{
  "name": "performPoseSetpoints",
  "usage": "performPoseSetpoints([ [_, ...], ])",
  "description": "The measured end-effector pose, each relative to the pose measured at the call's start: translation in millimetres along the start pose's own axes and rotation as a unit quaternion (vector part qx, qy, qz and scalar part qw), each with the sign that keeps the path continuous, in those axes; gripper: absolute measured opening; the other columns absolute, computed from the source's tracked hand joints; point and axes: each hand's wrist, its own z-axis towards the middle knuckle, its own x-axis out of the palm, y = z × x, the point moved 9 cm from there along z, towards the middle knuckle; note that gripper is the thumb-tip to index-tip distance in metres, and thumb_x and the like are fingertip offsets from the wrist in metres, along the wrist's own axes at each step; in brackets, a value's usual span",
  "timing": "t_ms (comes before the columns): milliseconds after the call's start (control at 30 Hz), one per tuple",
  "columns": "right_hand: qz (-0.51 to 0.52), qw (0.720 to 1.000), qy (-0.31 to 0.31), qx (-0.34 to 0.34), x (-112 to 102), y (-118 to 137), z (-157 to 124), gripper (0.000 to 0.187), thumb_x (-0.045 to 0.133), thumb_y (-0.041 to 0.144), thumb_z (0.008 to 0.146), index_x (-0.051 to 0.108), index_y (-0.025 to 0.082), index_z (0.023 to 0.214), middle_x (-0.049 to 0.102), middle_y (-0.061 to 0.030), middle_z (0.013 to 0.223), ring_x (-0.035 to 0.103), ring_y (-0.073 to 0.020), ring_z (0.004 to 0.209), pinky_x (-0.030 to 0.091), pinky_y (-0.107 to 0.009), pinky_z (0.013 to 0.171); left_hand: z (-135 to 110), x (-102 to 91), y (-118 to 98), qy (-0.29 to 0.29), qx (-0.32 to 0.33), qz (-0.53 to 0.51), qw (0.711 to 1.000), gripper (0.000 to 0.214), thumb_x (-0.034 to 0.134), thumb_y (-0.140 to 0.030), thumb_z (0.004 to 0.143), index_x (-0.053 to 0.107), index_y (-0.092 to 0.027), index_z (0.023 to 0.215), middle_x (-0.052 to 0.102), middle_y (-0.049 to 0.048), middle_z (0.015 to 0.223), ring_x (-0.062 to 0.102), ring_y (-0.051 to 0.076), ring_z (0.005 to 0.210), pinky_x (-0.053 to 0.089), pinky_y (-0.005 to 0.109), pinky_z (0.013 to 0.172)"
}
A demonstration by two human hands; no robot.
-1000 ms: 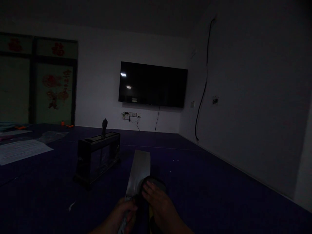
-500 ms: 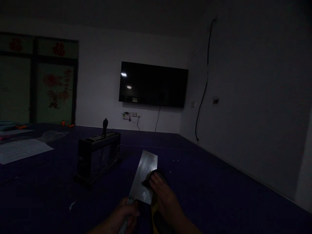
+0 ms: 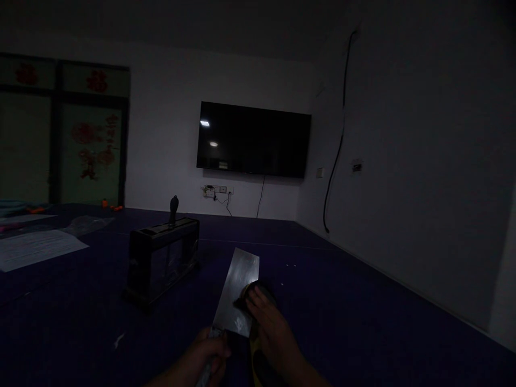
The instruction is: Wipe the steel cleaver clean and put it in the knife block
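The room is dim. My left hand [image 3: 209, 357] is closed round the handle of a broad steel cleaver [image 3: 237, 287], whose flat blade points away from me over the dark blue floor. My right hand [image 3: 270, 328] presses a dark round pad [image 3: 262, 290] against the right side of the blade, fingers curled over it. A yellow object shows faintly under my right wrist. The cleaver's handle is mostly hidden in my fist.
A dark knife block [image 3: 161, 258] with one black handle [image 3: 173, 207] sticking up stands to the left ahead. White sheets [image 3: 36, 244] lie at far left. A black television [image 3: 252, 140] hangs on the back wall; a white wall runs along the right.
The cleaver's blade turned from nearly edge-on to flatter and swung slightly right. My right hand with the pad slid forward up the blade. Nothing else moved.
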Motion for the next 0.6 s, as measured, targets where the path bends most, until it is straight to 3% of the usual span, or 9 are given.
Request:
performPoseSetpoints([
  [133, 0.002, 1.0, 0.009, -0.011, 0.2, 3.5, 0.2, 0.063, 0.03, -0.007, 0.074, 0.047, 0.015, 0.132, 0.05, -0.009, 0.134, 0.032, -0.0187, 0.132, 0.044, -0.038, 0.1, 0.5, 1.3, 0.0, 0.011, 0.003, 0.006, 1.0, 0.036, 0.061, -0.043, 0.054, 0.034, -0.021, 0.043, 0.03, -0.0065, 0.026, 0.03, 0.007, 0.02, 0.012, 0.016, 0.026],
  [433, -0.003, 0.999, 0.032, -0.013, 2.6, 4.7, -0.6, 0.057, 0.031, -0.004, 0.078, 0.048, 0.013, 0.13, 0.049, -0.0098, 0.136, 0.032, -0.0186, 0.132, 0.043, -0.038, 0.1, 0.4, -4.0, -0.1, -0.012, 0.01, -0.007, 1.0, 0.027, 0.059, -0.035, 0.053, 0.038, -0.021, 0.043, 0.032, -0.0063, 0.026, 0.03, 0.008, 0.02, 0.013, 0.018, 0.026],
  [600, -0.011, 1.0, 0.025, 0.009, 6.2, -2.8, -2.2, 0.063, 0.03, -0.007, 0.074, 0.047, 0.015, 0.131, 0.049, -0.0092, 0.136, 0.032, -0.0181, 0.132, 0.043, -0.039, 0.1, 0.0, -2.5, -1.4, -0.015, -0.001, -0.005, 1.0, 0.03, 0.06, -0.04, 0.055, 0.039, -0.021, 0.047, 0.03, -0.0086, 0.027, 0.029, 0.007, 0.019, 0.014, 0.017, 0.027],
])
